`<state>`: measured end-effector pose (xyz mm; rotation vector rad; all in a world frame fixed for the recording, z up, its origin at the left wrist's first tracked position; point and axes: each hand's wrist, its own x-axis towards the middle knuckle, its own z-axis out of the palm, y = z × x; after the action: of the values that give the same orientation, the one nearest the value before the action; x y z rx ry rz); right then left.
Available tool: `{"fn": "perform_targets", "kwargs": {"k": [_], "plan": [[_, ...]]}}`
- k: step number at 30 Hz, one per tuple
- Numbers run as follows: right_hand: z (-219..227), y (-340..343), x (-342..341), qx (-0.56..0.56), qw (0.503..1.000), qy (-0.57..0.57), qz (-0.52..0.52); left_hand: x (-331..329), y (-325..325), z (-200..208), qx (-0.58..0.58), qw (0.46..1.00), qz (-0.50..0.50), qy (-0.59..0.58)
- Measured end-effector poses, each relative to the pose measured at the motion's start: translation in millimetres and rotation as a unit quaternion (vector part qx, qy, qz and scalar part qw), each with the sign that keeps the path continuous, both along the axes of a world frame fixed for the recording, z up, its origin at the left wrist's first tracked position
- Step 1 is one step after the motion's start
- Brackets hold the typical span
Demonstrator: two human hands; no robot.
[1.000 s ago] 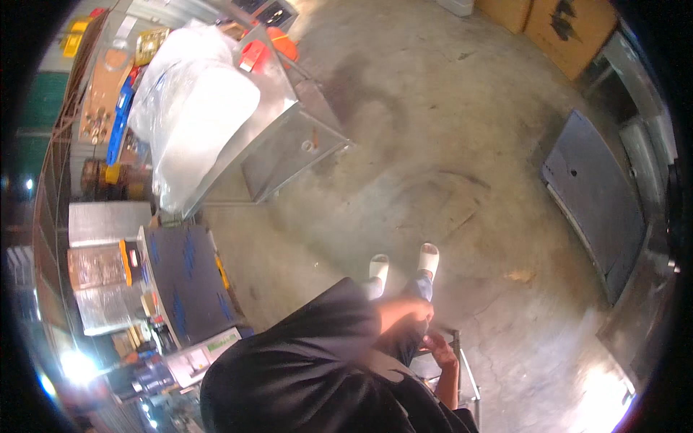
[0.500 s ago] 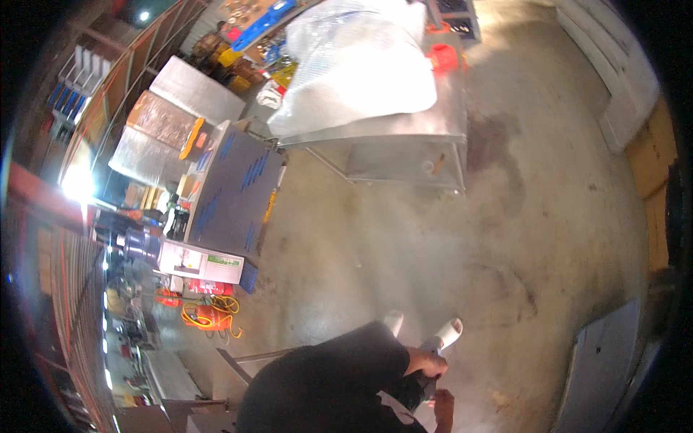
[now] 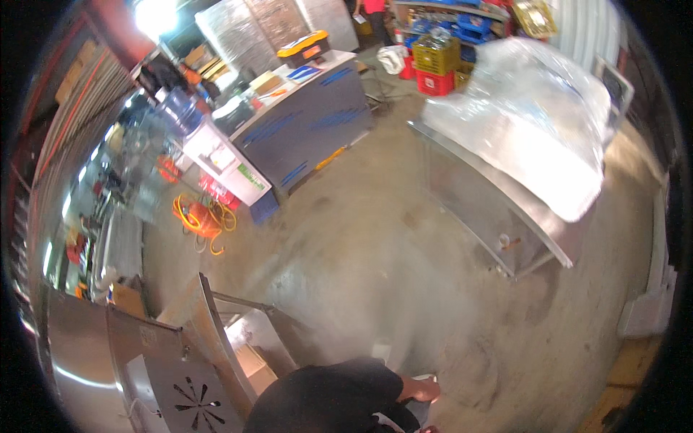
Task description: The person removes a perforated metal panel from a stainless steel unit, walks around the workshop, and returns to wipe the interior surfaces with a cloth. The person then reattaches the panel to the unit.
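Note:
My left hand (image 3: 424, 390) is at the lower edge, in front of my dark shirt (image 3: 332, 397). Its fingers are curled in; whatever they hold, if anything, is too small and blurred to name. Right below it shows a greyish patch, perhaps cloth, beside my dark trousers. Only a sliver of my right hand (image 3: 431, 429) shows at the very bottom, close under the left one, with its fingers cut off. A pale shoe (image 3: 381, 351) stands on the concrete floor just ahead of me.
A metal table (image 3: 498, 209) bears a plastic-wrapped bundle (image 3: 538, 130). Ahead left are a grey-fronted counter (image 3: 303, 137), a water dispenser (image 3: 224, 162) and an orange machine with yellow hose (image 3: 198, 219). Sheet-metal panels (image 3: 191, 393) stand close on my left. A person (image 3: 375, 18) stands far back.
The view has swung to the left, so the table sits farther right and the metal panels have come into sight. Both hands are lower in the picture, the right mostly out of it.

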<state>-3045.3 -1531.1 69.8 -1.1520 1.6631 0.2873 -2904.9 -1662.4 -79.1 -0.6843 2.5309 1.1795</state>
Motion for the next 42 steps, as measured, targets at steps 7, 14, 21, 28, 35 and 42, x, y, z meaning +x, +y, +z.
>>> {"fn": "perform_targets", "kwargs": {"k": [7,14,21,28,35,42], "plan": [[-3.6,-114.0,100.0,-0.054,0.994,-0.008,0.09,146.7,-113.2,4.0,-0.041,0.989,0.14,0.005],[4.4,-250.1,156.2,-0.136,0.979,-0.013,0.148,360.4,-158.9,-16.3,0.192,0.81,0.552,0.046],[-15.1,-390.7,219.5,-0.114,0.971,-0.03,0.209,591.2,-80.1,-52.0,0.029,0.63,0.759,-0.16],[-48.4,-526.9,377.7,-0.142,0.858,-0.153,0.469,627.7,-47.2,13.1,0.093,0.35,0.931,-0.057],[-22.2,-723.4,591.4,-0.151,0.823,-0.114,0.536,594.9,-33.3,-6.3,0.163,0.269,0.946,-0.073],[-12.2,-806.9,768.6,-0.336,0.759,-0.128,0.543,679.7,-45.0,-80.1,0.129,0.375,0.918,-0.025]]}}
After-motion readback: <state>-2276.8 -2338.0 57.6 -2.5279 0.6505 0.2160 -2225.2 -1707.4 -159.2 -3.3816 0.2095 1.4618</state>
